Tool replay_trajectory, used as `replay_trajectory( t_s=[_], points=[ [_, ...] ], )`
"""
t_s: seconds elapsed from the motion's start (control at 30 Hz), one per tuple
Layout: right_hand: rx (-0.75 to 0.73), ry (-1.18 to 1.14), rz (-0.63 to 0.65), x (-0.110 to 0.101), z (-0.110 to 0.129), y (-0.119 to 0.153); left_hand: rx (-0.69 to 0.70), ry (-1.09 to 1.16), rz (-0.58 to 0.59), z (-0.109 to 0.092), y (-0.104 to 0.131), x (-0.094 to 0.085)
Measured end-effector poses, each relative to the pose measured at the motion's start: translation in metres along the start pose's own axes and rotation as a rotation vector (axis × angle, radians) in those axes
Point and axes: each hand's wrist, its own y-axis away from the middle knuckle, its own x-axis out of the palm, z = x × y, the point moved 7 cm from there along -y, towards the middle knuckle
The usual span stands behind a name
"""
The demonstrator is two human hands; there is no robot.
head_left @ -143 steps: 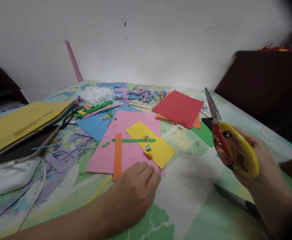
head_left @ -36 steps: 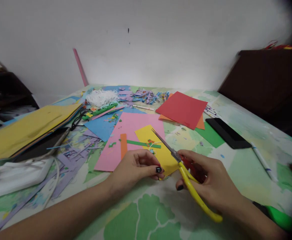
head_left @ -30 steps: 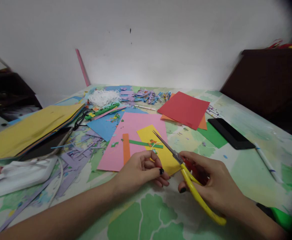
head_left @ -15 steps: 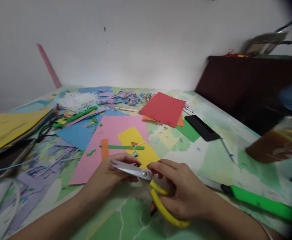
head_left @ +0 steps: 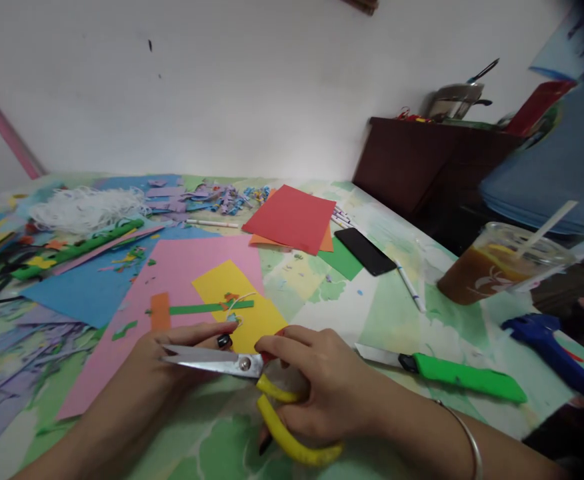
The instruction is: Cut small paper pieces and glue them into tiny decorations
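My right hand is closed round yellow-handled scissors, its fingers in the handle loops. The metal blades point left, slightly parted, and cross in front of my left hand. My left fingers are curled together behind the blades; whatever they pinch, if anything, is hidden. Just beyond my hands lies yellow paper on a pink sheet. A narrow green paper strip and a short orange strip rest there, with small orange and blue cut bits near the strip's right end.
A green-handled utility knife lies right of my right hand. Further right are a plastic cup of brown drink and a blue tool handle. Red paper, a black phone and purple scraps are around.
The view has swung to the right, so the table's things appear further left and the whole cup shows. Both hands and the scissors keep nearly the same pose.
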Motion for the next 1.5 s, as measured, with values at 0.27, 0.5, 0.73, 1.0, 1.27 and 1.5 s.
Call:
replay_trajectory(
  t_s=[0.27,0.5,0.73,1.0,1.27,1.5],
  points=[
    [0.218,-0.079,-0.046,-0.006,-0.014,-0.001,-0.056,0.137,0.123,-0.004,0.009,0.014],
    [0.372,-0.193,-0.074,-0.008,-0.026,0.0,-0.044,0.216,0.182,-0.002,0.008,0.017],
    [0.388,-0.169,-0.018,-0.008,-0.021,0.001,0.028,0.244,0.162,-0.008,0.007,0.013],
    [0.364,-0.084,-0.047,-0.015,-0.022,0.0,0.039,0.161,0.137,-0.009,0.007,0.011],
    [0.375,-0.106,-0.064,-0.015,-0.024,-0.001,0.034,0.044,0.117,-0.006,0.006,0.009],
    [0.413,-0.13,-0.047,-0.015,-0.025,0.002,-0.04,0.26,0.088,-0.006,0.006,0.011]
  ],
)
